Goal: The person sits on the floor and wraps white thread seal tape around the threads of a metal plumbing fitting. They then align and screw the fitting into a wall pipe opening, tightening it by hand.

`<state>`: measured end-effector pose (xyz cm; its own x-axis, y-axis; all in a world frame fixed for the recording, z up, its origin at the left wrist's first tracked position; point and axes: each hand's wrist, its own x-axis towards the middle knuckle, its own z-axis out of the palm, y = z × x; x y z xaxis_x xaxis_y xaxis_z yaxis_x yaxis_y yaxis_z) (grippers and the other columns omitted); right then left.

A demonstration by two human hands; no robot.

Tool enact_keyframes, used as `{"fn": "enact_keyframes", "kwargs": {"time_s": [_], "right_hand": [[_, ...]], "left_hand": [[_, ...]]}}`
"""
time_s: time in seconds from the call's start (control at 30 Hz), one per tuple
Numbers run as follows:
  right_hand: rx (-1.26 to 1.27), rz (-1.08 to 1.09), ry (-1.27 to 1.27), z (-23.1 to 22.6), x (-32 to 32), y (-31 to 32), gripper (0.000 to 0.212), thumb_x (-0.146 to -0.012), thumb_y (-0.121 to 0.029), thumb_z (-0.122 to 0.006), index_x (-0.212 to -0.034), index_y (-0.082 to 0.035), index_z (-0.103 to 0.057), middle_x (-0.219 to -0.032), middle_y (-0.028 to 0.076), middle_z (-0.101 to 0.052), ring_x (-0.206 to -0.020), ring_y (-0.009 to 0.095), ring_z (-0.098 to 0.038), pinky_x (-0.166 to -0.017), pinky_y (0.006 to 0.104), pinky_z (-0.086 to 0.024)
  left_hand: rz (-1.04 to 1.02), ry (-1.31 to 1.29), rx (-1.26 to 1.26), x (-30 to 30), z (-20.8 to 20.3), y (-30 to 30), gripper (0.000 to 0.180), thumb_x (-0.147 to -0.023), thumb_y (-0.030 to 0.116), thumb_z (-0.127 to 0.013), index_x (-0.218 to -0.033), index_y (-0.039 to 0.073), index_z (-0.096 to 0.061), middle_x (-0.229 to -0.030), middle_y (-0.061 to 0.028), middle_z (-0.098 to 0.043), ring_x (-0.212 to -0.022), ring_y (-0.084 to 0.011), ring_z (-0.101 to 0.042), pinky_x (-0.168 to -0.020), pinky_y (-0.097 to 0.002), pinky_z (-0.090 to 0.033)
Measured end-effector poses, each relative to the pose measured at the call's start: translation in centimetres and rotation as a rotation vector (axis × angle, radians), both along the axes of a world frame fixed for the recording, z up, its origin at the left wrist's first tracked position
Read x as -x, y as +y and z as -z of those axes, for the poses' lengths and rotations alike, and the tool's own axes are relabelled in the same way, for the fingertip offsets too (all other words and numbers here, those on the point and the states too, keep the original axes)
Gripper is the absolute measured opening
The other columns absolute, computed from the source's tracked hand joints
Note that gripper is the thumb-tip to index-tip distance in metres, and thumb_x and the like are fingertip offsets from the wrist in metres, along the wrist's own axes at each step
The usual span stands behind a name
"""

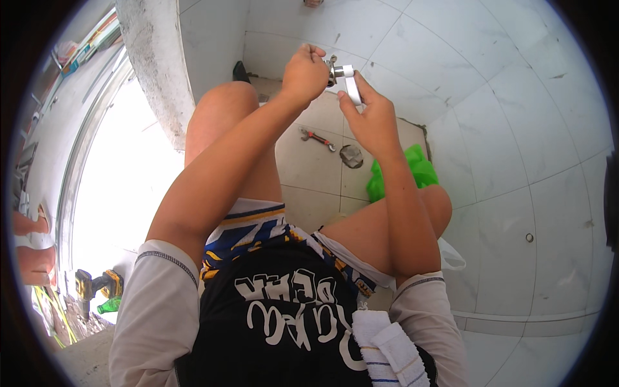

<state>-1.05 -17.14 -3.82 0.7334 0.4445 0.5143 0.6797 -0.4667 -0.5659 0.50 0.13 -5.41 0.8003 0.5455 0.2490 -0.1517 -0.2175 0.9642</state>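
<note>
My left hand (304,76) is closed round a chrome tap-like fitting (331,72), and the fingers hide part of it. White tape (348,70) wraps the end of the fitting that points right. From there it meets a white roll of thread tape (353,91), pinched between the thumb and fingers of my right hand (375,117). Both hands are raised in front of my knees, close together. Below them on the floor lie an adjustable wrench (317,139) with red on its handle and a crumpled grey piece (351,156).
A green plastic bag (412,169) sits by my right knee, against the tiled wall (503,129). A rough wall edge (151,71) stands at left. Beyond it are a yellow-and-black power drill (97,284), a green bottle (109,305) and another person's legs (33,258).
</note>
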Motion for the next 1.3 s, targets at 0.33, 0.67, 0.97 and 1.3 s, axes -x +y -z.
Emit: {"fn": "enact_keyframes", "kwargs": {"time_s": [0.33, 0.67, 0.97, 1.3], "right_hand": [[0.12, -0.049, -0.055, -1.3, 1.4, -0.5, 0.067, -0.095, -0.033, -0.073, -0.145, 0.008, -0.056, -0.081, 0.022, -0.071, -0.058, 0.022, -0.062, -0.068, 0.0367, -0.053], [-0.164, -0.288, 0.188, -4.0, 1.7, -2.6, 0.055, -0.1, -0.018, -0.073, -0.145, 0.008, -0.056, -0.096, 0.007, -0.076, -0.083, 0.009, -0.064, -0.075, 0.025, -0.052], [-0.331, -0.304, 0.307, -6.1, 2.0, -3.4, 0.051, -0.103, -0.016, -0.071, -0.145, 0.006, -0.055, -0.104, 0.012, -0.077, -0.1, 0.014, -0.073, -0.061, 0.0204, -0.045], [-0.589, -0.311, 0.405, -4.9, -1.9, -4.0, 0.058, -0.101, -0.018, -0.074, -0.147, 0.006, -0.05, -0.114, 0.02, -0.076, -0.111, 0.022, -0.073, -0.055, 0.0219, -0.042]], "left_hand": [[-0.196, -0.055, -0.144, -0.4, -0.7, 0.2, 0.023, -0.104, 0.019, -0.047, -0.111, 0.006, -0.064, -0.093, -0.0198, -0.075, -0.09, -0.0386, -0.073, -0.084, -0.0466, -0.055], [-0.136, 0.002, -0.491, 0.5, -0.6, -1.0, 0.02, -0.105, 0.021, -0.048, -0.118, 0.011, -0.059, -0.094, -0.0164, -0.076, -0.088, -0.0428, -0.073, -0.081, -0.0542, -0.055], [-0.017, 0.001, -0.657, 1.3, -0.5, -2.0, 0.025, -0.099, 0.018, -0.054, -0.123, 0.01, -0.055, -0.081, -0.0202, -0.074, -0.076, -0.0417, -0.073, -0.073, -0.0545, -0.055], [0.168, -0.076, -0.737, 2.1, -0.3, -2.7, 0.021, -0.103, 0.017, -0.052, -0.124, 0.012, -0.053, -0.072, -0.0139, -0.072, -0.069, -0.0396, -0.071, -0.068, -0.0533, -0.054]]}}
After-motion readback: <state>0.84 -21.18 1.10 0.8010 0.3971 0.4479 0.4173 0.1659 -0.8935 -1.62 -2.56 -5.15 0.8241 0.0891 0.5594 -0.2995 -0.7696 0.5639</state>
